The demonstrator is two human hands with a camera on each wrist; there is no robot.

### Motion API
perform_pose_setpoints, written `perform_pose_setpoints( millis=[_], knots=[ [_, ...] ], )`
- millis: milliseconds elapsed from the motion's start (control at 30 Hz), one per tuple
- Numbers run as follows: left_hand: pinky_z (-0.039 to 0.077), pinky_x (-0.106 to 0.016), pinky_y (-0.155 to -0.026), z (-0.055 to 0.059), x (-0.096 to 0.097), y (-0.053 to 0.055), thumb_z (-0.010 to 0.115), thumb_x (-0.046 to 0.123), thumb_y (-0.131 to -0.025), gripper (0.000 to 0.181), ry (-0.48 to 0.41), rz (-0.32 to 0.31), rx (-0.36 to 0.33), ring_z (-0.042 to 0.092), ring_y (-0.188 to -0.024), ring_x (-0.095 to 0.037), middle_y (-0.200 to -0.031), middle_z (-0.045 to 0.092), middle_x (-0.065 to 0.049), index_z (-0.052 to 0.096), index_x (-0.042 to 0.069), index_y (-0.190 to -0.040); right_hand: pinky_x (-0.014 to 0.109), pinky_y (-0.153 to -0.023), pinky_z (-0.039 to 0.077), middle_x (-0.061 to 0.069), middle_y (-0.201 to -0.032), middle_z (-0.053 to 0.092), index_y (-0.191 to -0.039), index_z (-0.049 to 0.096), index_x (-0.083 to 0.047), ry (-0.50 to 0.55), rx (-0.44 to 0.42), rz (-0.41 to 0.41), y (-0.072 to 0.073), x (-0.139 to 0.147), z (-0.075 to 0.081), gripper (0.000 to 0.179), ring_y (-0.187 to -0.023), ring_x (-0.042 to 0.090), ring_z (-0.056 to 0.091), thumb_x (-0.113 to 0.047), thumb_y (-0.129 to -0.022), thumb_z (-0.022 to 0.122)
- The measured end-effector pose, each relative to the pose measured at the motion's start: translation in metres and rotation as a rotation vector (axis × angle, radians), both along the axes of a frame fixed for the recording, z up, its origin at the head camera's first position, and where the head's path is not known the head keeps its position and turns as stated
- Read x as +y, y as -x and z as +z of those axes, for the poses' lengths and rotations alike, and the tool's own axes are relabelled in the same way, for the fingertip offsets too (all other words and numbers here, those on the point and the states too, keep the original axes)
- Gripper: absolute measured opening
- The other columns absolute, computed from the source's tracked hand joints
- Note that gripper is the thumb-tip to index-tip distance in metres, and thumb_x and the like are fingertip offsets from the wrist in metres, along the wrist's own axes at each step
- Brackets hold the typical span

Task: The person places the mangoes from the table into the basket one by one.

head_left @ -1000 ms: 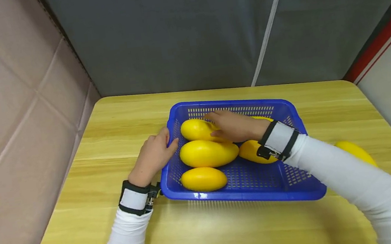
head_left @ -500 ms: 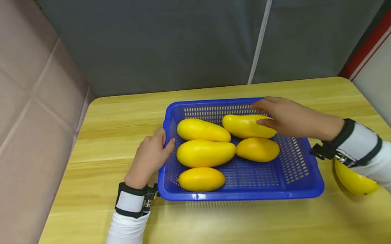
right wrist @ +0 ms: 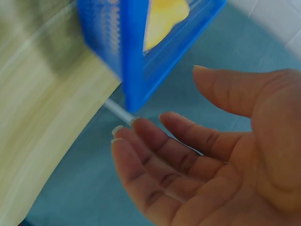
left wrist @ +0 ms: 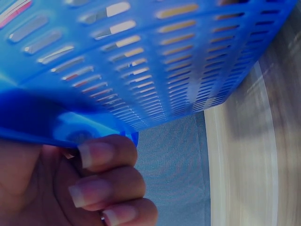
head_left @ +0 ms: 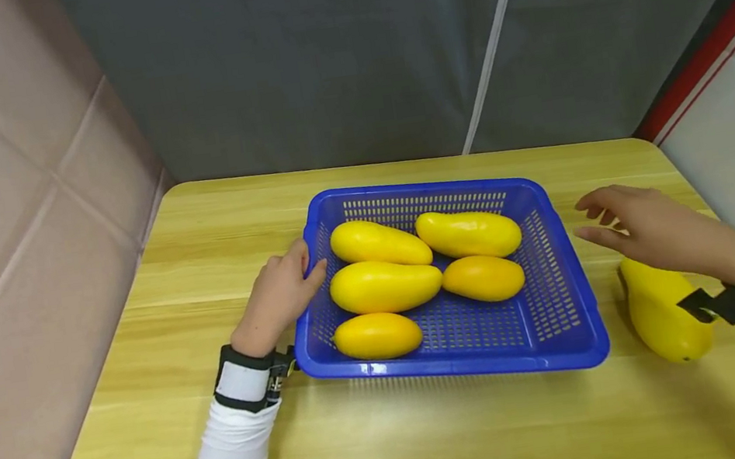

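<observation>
A blue plastic basket [head_left: 458,371] with slotted walls stands on the table, holding several smooth yellow fruits that look like mangoes, such as the long one [head_left: 386,286] in its left half. My left hand [head_left: 276,299] grips the basket's left rim, thumb on top; in the left wrist view its fingers [left wrist: 110,183] curl beneath the rim. Right of the basket, my right hand [head_left: 656,228] hovers with loosely bent fingers and holds nothing. Below its wrist a larger yellow fruit [head_left: 664,313] lies on the table, partly hidden by the hand and wrist strap.
The wooden table [head_left: 399,452] ends at a dark grey curtain [head_left: 316,64] behind. A pale padded wall [head_left: 8,233] rises at the left, a white panel with a red edge [head_left: 730,45] at the right.
My right hand has moved right, from over the fruits inside the basket to beyond its right rim, uncovering the fruits there. My left hand stays on the left rim.
</observation>
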State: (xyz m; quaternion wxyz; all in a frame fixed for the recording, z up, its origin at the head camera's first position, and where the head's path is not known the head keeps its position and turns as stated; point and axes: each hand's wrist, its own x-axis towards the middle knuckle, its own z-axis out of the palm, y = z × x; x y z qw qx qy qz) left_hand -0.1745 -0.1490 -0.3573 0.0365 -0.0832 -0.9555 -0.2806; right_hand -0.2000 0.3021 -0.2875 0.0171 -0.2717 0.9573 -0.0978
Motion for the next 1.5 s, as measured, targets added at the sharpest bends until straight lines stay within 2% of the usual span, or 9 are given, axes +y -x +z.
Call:
perform_pose_setpoints(
  millis=[167,500,733,967,1100,1200,1333,1433,1500],
  knots=[
    [0.028,-0.026,-0.041,0.0,0.0,0.0,0.055,0.026,-0.096,0.028,0.011,0.0,0.025,0.044,-0.044,-0.017,-0.058,0.031,0.0,0.039,0.009,-0.08,0.048,-0.067,0.053,0.023,-0.1,0.062,-0.112,0.056,0.011,-0.015,-0.015,-0.06,-0.004,0.027,-0.01,0.038,-0.084,0.034,0.061,-0.02,-0.092,0.064],
    [0.027,-0.026,-0.042,-0.002,0.001,0.0,0.055,0.025,-0.096,0.028,0.003,-0.001,0.026,0.044,-0.046,-0.017,-0.059,0.032,0.0,0.038,0.009,-0.08,0.052,-0.066,0.051,0.042,-0.095,0.056,-0.105,0.049,0.028,-0.185,-0.225,-0.266,-0.014,0.077,-0.032,0.067,-0.076,0.044,0.062,-0.039,-0.098,0.051],
    [0.026,-0.027,-0.043,-0.001,0.0,0.0,0.055,0.025,-0.096,0.028,0.004,-0.003,0.036,0.043,-0.047,-0.018,-0.059,0.031,0.0,0.038,0.009,-0.08,0.052,-0.063,0.05,0.035,-0.083,0.059,-0.101,0.048,0.03,-0.176,-0.229,-0.303,-0.028,0.101,-0.044,0.075,-0.068,0.039,0.061,-0.045,-0.1,0.042],
    [0.027,-0.027,-0.043,0.0,0.0,0.0,0.055,0.025,-0.096,0.028,0.001,0.001,0.014,0.044,-0.047,-0.018,-0.059,0.031,0.0,0.038,0.009,-0.081,0.052,-0.063,0.049,0.034,-0.082,0.059,-0.101,0.048,0.03,-0.157,-0.281,-0.324,-0.036,0.104,-0.062,0.077,-0.067,0.037,0.061,-0.047,-0.098,0.048],
    [0.028,-0.027,-0.043,0.0,0.0,0.0,0.054,0.024,-0.096,0.027,-0.006,0.0,0.006,0.044,-0.047,-0.018,-0.059,0.031,-0.001,0.038,0.009,-0.081,0.05,-0.063,0.049,0.036,-0.084,0.058,-0.104,0.044,0.032,-0.16,-0.34,-0.367,-0.037,0.107,-0.073,0.087,-0.069,0.038,0.061,-0.054,-0.094,0.049],
    [0.029,-0.027,-0.043,-0.001,0.0,0.0,0.054,0.024,-0.096,0.026,-0.004,-0.001,0.008,0.043,-0.047,-0.018,-0.059,0.031,0.0,0.038,0.009,-0.081,0.041,-0.057,0.046,0.023,-0.072,0.055,-0.099,0.047,0.026,-0.123,-0.399,-0.414,-0.041,0.107,-0.08,0.084,-0.061,0.029,0.055,-0.057,-0.093,0.047],
    [0.029,-0.027,-0.043,-0.003,-0.001,0.001,0.053,0.024,-0.096,0.026,-0.004,-0.004,0.01,0.043,-0.047,-0.018,-0.059,0.031,0.0,0.038,0.009,-0.081,0.031,-0.052,0.034,0.005,-0.062,0.042,-0.089,0.046,0.012,-0.067,-0.442,-0.454,-0.044,0.105,-0.083,0.069,-0.054,0.019,0.043,-0.057,-0.095,0.045],
    [0.03,-0.027,-0.043,-0.003,-0.001,0.001,0.053,0.024,-0.095,0.026,-0.007,-0.003,0.011,0.044,-0.047,-0.018,-0.059,0.031,0.0,0.038,0.009,-0.081,0.033,-0.054,0.036,0.006,-0.064,0.043,-0.102,0.041,0.02,-0.057,-0.495,-0.487,-0.044,0.103,-0.083,0.079,-0.056,0.02,0.045,-0.059,-0.094,0.043],
    [0.03,-0.027,-0.043,-0.003,-0.001,0.001,0.053,0.024,-0.095,0.026,-0.007,-0.002,0.015,0.044,-0.047,-0.018,-0.059,0.031,0.0,0.038,0.009,-0.081,0.036,-0.057,0.04,0.01,-0.069,0.048,-0.117,0.03,0.027,-0.065,-0.532,-0.51,-0.042,0.102,-0.082,0.093,-0.061,0.024,0.049,-0.061,-0.093,0.042]
  ],
)
